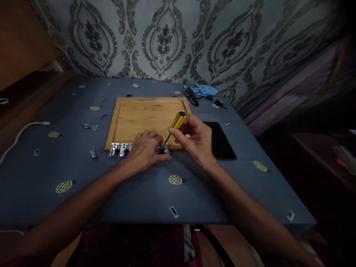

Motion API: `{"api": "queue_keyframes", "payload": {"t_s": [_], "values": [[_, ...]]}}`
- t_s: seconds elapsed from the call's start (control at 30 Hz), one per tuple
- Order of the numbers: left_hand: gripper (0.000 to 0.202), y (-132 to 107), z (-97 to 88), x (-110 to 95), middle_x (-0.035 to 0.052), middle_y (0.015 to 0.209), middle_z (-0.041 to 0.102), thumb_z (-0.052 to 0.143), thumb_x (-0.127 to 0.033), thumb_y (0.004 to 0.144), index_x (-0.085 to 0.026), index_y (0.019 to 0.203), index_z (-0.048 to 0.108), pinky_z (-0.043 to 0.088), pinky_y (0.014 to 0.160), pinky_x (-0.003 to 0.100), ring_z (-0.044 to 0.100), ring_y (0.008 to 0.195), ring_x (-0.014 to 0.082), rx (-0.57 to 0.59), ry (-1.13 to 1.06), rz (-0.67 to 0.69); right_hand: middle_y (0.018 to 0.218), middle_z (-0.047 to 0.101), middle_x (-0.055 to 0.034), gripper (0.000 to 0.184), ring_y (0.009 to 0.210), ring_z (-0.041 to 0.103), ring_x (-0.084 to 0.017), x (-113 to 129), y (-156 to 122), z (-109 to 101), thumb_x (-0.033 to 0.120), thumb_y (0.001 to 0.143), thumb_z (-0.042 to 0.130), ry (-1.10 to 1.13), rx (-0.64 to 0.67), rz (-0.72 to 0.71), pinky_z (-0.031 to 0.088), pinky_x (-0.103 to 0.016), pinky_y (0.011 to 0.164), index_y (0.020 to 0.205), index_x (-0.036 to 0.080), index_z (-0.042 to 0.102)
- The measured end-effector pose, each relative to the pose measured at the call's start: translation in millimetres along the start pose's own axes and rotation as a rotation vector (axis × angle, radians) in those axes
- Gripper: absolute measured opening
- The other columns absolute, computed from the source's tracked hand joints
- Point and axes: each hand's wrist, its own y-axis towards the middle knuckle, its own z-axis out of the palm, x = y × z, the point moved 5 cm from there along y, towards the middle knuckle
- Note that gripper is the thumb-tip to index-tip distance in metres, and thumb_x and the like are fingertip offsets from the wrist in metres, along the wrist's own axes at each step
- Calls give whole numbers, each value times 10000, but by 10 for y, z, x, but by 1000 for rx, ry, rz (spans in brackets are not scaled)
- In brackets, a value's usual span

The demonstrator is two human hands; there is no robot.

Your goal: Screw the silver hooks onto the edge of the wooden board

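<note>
Gripping a yellow-and-black screwdriver (178,120) near the center of the frame, the right hand (198,139) has its thumb and fingers closed about the handle. The shaft slants down and left, with its tip at a metal hinge (166,149) on the near edge of a wooden board (141,115), which lies flat in the middle of the picture. That slant probably lets the tip reach the hinge while leaving the handle clear of the other hand.

The left hand (144,148) lies palm down across the board's near edge, fingers bent beside the tip and thumb stretched toward the right; it seems to steady the work, though I cannot tell whether its fingertips pinch anything. More metal hinges (122,149) line the edge left of it, their arms hanging over, perhaps because the edge gives them room.

Both forearms come up from the lower corners and angle inward, the right wrist slightly raised. Left of the board lie two loose metal pieces (94,152) and some small screws (103,116), apparently within reach. A black tablet (222,142) sits on the right, with sunglasses (191,97) and a blue cloth (205,90) at upper right.
</note>
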Motion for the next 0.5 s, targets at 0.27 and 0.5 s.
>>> {"api": "queue_keyframes", "payload": {"t_s": [0.27,0.5], "values": [[459,-1,-17,-11,97,1150,712,835,-563,884,-179,1110,724,490,965,443,634,1140,324,22,-26,-6,679,545,68,405,529,525,-91,97,-8,-123,509,886,808,-29,-221,-126,435,-244,474,823,260,495],[457,1,-2,-2,94,1144,705,836,-566,880,-187,1106,718,486,957,444,626,1131,328,3,-19,8,663,521,72,454,540,531,-91,47,-5,-38,542,851,838,-75,-74,-84,463,-256,510,786,241,505]]}}
